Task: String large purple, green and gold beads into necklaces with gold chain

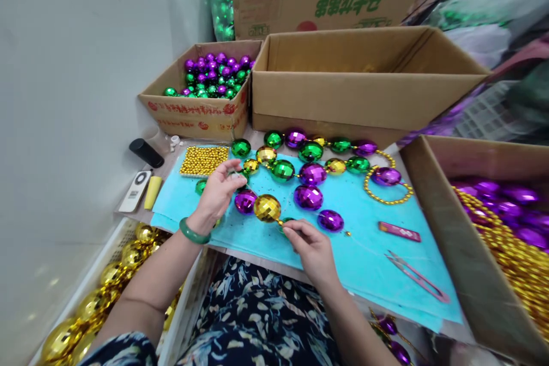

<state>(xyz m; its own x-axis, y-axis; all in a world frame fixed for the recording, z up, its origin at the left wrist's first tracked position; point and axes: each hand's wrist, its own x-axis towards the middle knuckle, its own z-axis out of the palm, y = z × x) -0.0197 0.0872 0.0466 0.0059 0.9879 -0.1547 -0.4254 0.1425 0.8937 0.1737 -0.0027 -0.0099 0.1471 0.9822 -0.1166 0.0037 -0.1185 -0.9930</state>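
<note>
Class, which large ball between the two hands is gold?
The faceted gold ball between the purple ball and the right hand; its colour sets it apart from that neighbour.

Left hand (218,191) higher, fingers (229,167) loosely bent; right hand (316,251) lower, fingers in a pinch.

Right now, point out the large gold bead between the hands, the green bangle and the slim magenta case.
Large gold bead (267,208), head view: faceted front.
Green bangle (193,234), head view: front of band.
Slim magenta case (399,231), head view: top face.

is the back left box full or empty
Fairly full: the box holds purple and green balls heaped close to its front rim.
</note>
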